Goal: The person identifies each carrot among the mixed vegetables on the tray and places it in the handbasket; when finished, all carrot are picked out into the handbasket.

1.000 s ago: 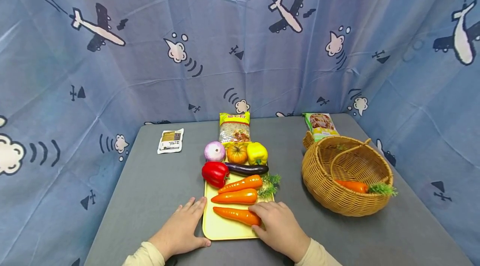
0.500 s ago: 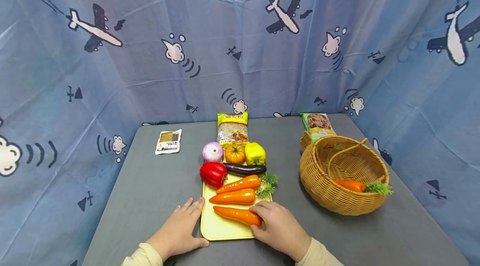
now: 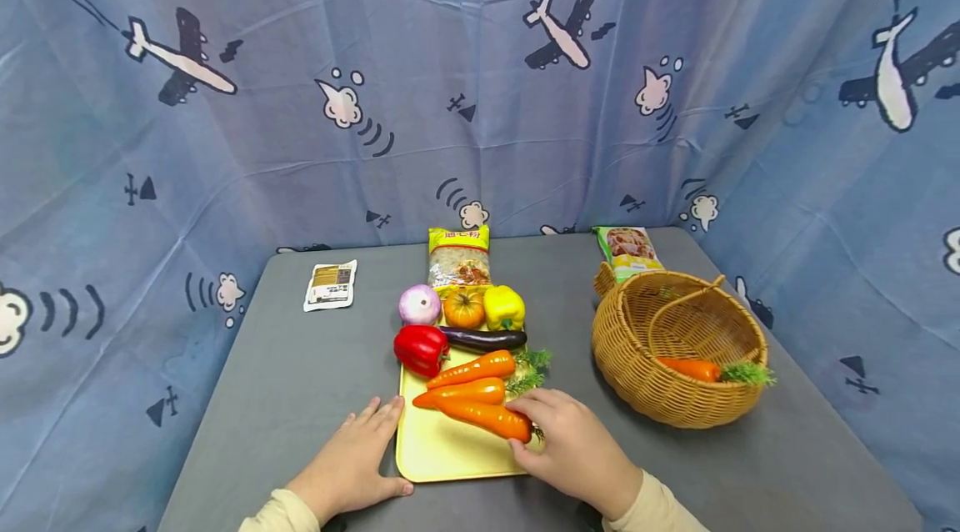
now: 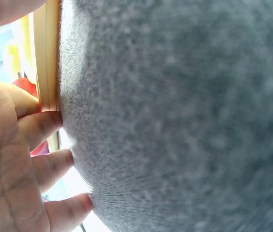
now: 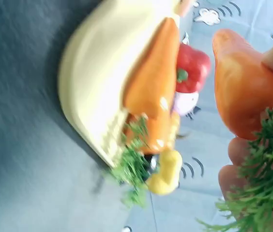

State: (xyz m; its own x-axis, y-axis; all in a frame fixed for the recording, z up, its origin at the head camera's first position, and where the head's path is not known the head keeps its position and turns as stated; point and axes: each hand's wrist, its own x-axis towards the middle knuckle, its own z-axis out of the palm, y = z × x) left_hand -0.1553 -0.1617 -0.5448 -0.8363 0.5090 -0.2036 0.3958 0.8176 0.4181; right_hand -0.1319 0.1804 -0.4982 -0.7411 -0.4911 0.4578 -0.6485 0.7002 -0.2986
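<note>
A carrot [image 3: 487,418] is pinched near its leafy end by my right hand [image 3: 570,444], its tip over the tray's left part. The right wrist view shows this carrot [image 5: 245,89] lifted above the yellow tray [image 5: 90,63], green leaves hanging by the palm. Two more carrots [image 3: 471,368] lie on the tray [image 3: 450,461] behind it. My left hand [image 3: 352,457] rests beside the tray's left edge, fingers spread. In the left wrist view its fingertips [image 4: 81,205] touch the grey cloth along the tray's side.
Behind the carrots are an eggplant [image 3: 483,338], red pepper [image 3: 422,350], onion [image 3: 420,304], pumpkin [image 3: 463,308], yellow pepper [image 3: 504,308] and noodle bag [image 3: 459,258]. A wicker basket [image 3: 660,386] holding a carrot [image 3: 693,368] stands right, before a green packet [image 3: 630,253]. A white packet [image 3: 331,286] lies left.
My right hand has lifted the front carrot off the tray, moving it slightly up and to the right. The left hand stays by the tray's edge. The head view has shifted a little.
</note>
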